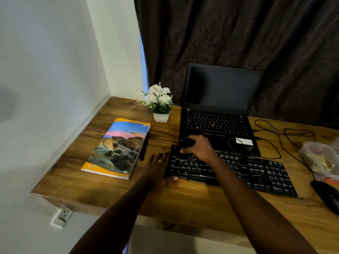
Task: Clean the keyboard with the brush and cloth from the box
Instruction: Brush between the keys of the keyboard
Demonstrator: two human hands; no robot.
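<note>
Head view: right hand [200, 149] grips brush [186, 143] on keyboard [238, 174].

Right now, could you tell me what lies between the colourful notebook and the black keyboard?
Head view: a slim black pen beside the notebook, then the left hand at the keyboard's left edge.

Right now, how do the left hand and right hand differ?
Pose: the left hand lies with fingers straight; the right hand is curled.
Load: the left hand holds nothing and just braces the left end of the keyboard; the right hand grips a black brush.
Place: the left hand rests on the desk; the right hand is over the top-left keys.
Shared: both are at the keyboard's left end.
</note>
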